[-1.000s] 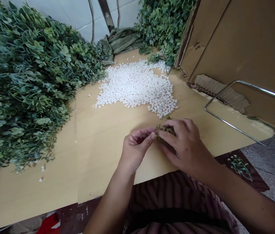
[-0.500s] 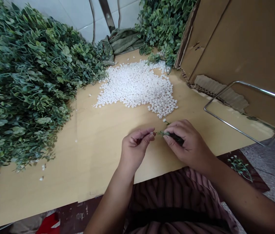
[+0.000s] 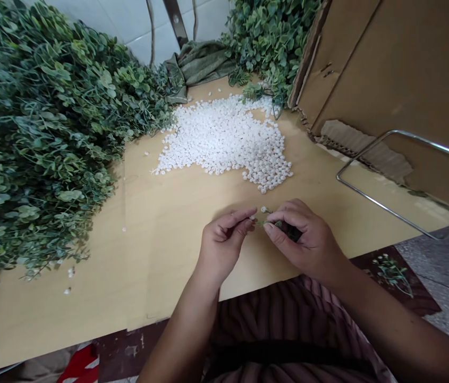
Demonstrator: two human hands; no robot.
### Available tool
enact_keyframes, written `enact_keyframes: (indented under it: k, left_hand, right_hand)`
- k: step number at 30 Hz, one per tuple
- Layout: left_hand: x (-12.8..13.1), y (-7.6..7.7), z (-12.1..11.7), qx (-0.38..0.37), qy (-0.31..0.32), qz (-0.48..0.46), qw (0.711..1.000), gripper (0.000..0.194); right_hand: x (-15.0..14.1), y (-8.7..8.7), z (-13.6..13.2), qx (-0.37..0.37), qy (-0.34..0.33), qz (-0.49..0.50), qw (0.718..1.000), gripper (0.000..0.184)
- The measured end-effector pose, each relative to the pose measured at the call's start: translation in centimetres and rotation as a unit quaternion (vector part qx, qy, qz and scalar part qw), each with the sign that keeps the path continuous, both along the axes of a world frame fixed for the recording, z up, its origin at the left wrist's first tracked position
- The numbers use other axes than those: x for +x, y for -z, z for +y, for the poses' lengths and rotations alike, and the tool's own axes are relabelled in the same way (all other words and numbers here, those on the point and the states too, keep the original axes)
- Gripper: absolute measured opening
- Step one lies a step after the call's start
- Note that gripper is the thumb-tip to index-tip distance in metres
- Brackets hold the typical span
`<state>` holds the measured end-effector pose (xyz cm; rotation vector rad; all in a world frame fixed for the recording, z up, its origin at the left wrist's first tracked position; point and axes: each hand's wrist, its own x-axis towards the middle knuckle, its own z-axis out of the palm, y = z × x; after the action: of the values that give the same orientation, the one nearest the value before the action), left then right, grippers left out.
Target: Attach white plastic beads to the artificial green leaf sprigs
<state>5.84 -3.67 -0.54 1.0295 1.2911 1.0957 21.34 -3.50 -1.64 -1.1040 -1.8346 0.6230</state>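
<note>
Green sprig, lower centre-right of the frame, held between the closed thumb and fingers of the right hand. The left hand, just beside it, has thumb and forefinger clamped on a small white bead; whether that bead joins the sprig cannot be told. Compared with the preceding frame, the sprig's white tip lies lower and closer to the left hand, and the left forefinger is straighter. The pile of white beads, upper centre, rests unchanged on the tabletop, between masses of green foliage at upper left and upper centre-right.
</note>
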Motion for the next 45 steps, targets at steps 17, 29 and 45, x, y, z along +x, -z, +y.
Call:
enact_keyframes:
  k: [17, 29, 45]
  left_hand:
    - [0.33, -0.13, -0.01, -0.043, -0.010, -0.049, 0.998, 0.016]
    - [0.46, -0.31, 0.12, -0.050, -0.005, -0.062, 0.997, 0.017]
    - [0.46, -0.37, 0.12, -0.055, -0.001, -0.062, 0.997, 0.016]
  right_hand:
    - [-0.65, -0.34, 0.03, -0.003, 0.053, 0.016, 0.998, 0.013]
    - [-0.73, -0.32, 0.07, -0.013, 0.057, 0.007, 0.998, 0.014]
    - [-0.52, -0.37, 0.07, -0.023, 0.056, 0.015, 0.998, 0.014]
